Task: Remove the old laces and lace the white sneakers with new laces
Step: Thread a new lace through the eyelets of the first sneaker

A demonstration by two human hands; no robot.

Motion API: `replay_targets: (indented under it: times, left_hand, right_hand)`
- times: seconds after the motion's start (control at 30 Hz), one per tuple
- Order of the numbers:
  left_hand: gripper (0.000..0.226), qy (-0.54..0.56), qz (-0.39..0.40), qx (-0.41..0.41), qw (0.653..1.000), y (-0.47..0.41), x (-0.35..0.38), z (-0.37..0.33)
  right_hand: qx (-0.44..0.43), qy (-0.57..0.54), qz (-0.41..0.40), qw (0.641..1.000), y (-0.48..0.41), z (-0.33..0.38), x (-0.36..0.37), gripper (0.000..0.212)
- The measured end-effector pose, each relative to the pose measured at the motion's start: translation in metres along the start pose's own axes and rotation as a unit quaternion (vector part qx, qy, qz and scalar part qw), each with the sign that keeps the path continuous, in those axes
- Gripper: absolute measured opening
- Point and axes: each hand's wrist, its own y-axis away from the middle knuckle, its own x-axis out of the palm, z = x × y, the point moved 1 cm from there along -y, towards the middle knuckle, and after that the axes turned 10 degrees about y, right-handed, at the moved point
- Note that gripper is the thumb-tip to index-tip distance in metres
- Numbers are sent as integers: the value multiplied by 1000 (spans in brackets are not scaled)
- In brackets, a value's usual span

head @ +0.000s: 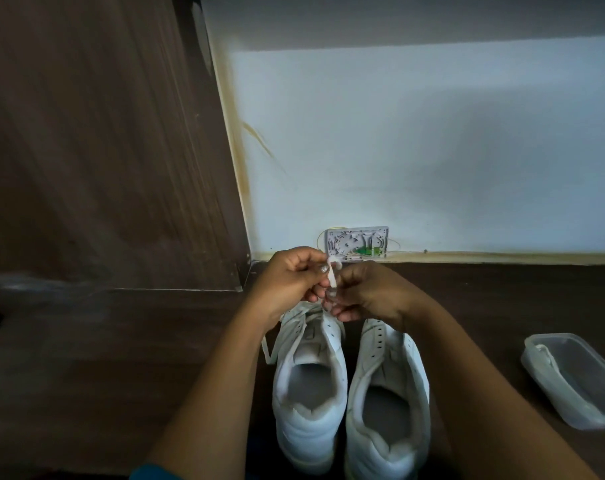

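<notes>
Two white sneakers stand side by side on the dark wooden table, heels toward me: the left sneaker (308,386) and the right sneaker (387,403). The right one shows bare eyelets with no lace. A white lace (332,277) rises from the front of the left sneaker, and another stretch of it trails off the shoe's left side (269,351). My left hand (289,284) and my right hand (367,294) meet above the toes, both pinching the lace between thumb and fingers. The toes of both shoes are hidden behind my hands.
A clear plastic container (578,379) with a white lace inside sits at the right. A small open white wall box (358,243) with wires is fixed at the base of the white wall. A wooden panel (103,140) stands at the left.
</notes>
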Motion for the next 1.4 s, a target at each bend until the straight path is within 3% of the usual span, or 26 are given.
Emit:
replay_targets:
  times: [0.07,0.17,0.27,0.33,0.43,0.5,0.57,0.7,0.8,1.0,1.13,1.4]
  left_hand:
    - [23,-80,-10,-35,996,0,-4,4]
    - [18,-301,24,-99,948,3,-11,13]
    - [13,-341,42,-100,934,5,-12,16]
    - [12,-351,47,-91,931,5,-8,15]
    - [17,-398,50,-78,913,2,-1,16]
    - [21,-420,38,-60,905,0,2,19]
    - [23,-429,23,-42,902,0,1,22]
    - [22,-428,7,-5,904,-1,-1,27]
    - [24,-420,12,2,907,-3,1,28]
    - [20,-355,33,-18,934,-2,-4,30]
    - [19,-358,42,-10,933,-3,-3,34]
    - [16,-374,55,1,926,-6,-3,42]
  right_hand:
    - [8,3,-47,999,2,2,-5,13]
    - [66,93,-122,986,1,-4,-24,19]
    - [166,351,-121,913,-3,-20,-24,20]
    - [192,431,-140,871,-3,-22,-15,34]
    - [69,473,-142,867,-7,-5,-7,24]
    - [-3,477,-81,875,-10,3,2,21]
    - [-18,481,-38,876,-13,1,12,21]
    - [-31,504,-52,862,-15,-1,13,22]
    - [-7,506,-42,861,-15,-1,15,27]
    - [79,418,-21,905,-21,-6,17,24]
    - [109,376,-6,920,-22,-8,14,27]
    - [100,347,2,932,-20,-2,15,29]
